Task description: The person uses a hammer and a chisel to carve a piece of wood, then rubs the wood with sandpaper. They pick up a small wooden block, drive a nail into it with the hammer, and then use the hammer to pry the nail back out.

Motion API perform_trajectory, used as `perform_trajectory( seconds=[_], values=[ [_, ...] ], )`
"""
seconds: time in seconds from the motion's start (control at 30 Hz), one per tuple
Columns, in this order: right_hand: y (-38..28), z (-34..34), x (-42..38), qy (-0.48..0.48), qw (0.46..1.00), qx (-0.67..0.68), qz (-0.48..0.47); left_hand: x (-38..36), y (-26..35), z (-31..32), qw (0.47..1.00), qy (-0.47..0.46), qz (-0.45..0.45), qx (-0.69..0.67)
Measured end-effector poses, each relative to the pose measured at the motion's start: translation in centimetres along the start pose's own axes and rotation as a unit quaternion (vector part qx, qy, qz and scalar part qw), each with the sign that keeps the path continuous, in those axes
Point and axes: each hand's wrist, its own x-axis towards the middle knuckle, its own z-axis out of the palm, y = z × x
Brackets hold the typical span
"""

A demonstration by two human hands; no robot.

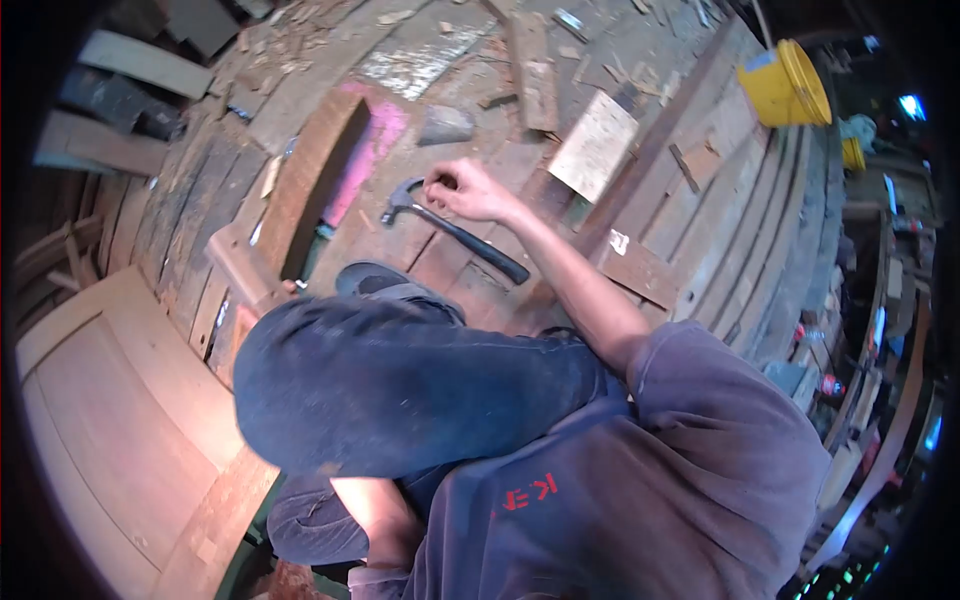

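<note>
My right hand (464, 190) is above the floor near the head of a claw hammer (468, 240). Its fingers are curled together in a pinch, and whatever they may hold is too small to make out. The hammer lies on the boards, its dark handle pointing away from the head toward the lower right. My left forearm (378, 508) passes under my raised knee, which hides the left hand. Beyond the knee stands a light wooden piece with a rounded end (240, 265), beside a thick upright board (318, 180).
A panelled wooden door or frame (110, 420) leans at left. Wood scraps, a pale block (594, 146) and a grey stone-like lump (445, 126) lie on the floor. A pink sheet (375, 140) lies behind the board. At upper right stands a yellow bucket (785, 85).
</note>
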Motion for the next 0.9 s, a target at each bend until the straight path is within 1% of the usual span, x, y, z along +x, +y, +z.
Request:
perform_trajectory(
  seconds=[0.03,0.07,0.13,0.17,0.2,0.23,0.27,0.33,0.37,0.43,0.47,0.53,0.57,0.6,0.63,0.67,0.7,0.73,0.8,0.83,0.9],
  values=[
    [-1.5,-0.6,1.6,-0.008,0.999,0.019,-0.029,-0.9,-0.4,1.0,1.000,-0.025,-0.004,0.012],
    [-3.6,-1.6,3.2,-0.001,0.998,-0.057,-0.041,-1.1,-0.9,1.6,0.999,-0.044,-0.002,0.021],
    [-10.1,-3.7,6.0,-0.019,0.999,0.030,-0.038,-0.2,-1.0,1.3,0.997,-0.063,0.016,0.035],
    [-13.1,-4.2,7.3,-0.002,0.996,0.063,-0.062,0.5,-0.3,0.5,0.996,-0.075,0.024,0.043],
    [-15.5,-5.2,9.3,-0.012,0.994,-0.012,-0.109,1.0,1.0,-0.5,0.994,-0.092,0.028,0.052],
    [-18.0,-5.5,10.7,0.002,0.987,0.003,-0.164,1.1,2.2,-1.7,0.963,-0.265,-0.016,0.054],
    [-20.9,-6.2,11.8,-0.015,0.980,-0.052,-0.191,0.9,2.0,-1.4,0.970,-0.243,0.008,0.022],
    [-27.0,-6.4,12.7,-0.048,0.955,-0.173,-0.238,0.5,3.0,-1.4,0.959,-0.282,-0.006,-0.031],
    [-29.7,-6.1,12.8,-0.075,0.943,-0.204,-0.251,0.6,3.5,-1.6,0.939,-0.333,-0.015,-0.089],
    [-33.7,-4.5,12.7,-0.125,0.917,-0.265,-0.270,1.1,4.0,-2.2,0.880,-0.431,-0.038,-0.196],
    [-34.7,-3.4,13.0,-0.140,0.917,-0.268,-0.261,1.3,4.3,-2.4,0.856,-0.463,-0.022,-0.229],
    [-34.9,-1.0,13.5,-0.167,0.917,-0.271,-0.241,1.4,4.5,-2.7,0.803,-0.523,0.006,-0.287],
    [-33.4,0.4,14.8,-0.172,0.912,-0.263,-0.263,1.7,4.6,-2.8,0.776,-0.544,0.017,-0.319],
    [-33.2,2.1,14.2,-0.170,0.922,-0.261,-0.228,1.8,4.7,-2.6,0.744,-0.573,0.014,-0.343],
    [-32.6,4.0,13.8,-0.195,0.946,-0.208,-0.153,1.9,4.7,-2.3,0.711,-0.600,0.011,-0.367],
    [-31.5,5.5,13.6,-0.212,0.956,-0.159,-0.123,2.0,4.7,-2.0,0.676,-0.625,0.009,-0.391],
    [-30.4,6.9,13.3,-0.246,0.963,-0.084,-0.074,1.9,4.6,-1.7,0.646,-0.645,-0.007,-0.409],
    [-29.2,8.5,13.0,-0.252,0.965,-0.023,-0.065,2.0,4.4,-1.2,0.615,-0.668,-0.011,-0.418],
    [-27.9,10.4,12.5,-0.312,0.945,0.091,-0.032,1.8,3.6,-0.4,0.555,-0.710,-0.033,-0.432],
    [-27.6,11.0,12.4,-0.337,0.928,0.157,0.001,1.2,3.4,-0.2,0.573,-0.683,-0.052,-0.451],
    [-27.6,11.5,12.5,-0.379,0.878,0.285,0.063,0.9,2.7,0.4,0.547,-0.698,-0.060,-0.457]
  ],
)
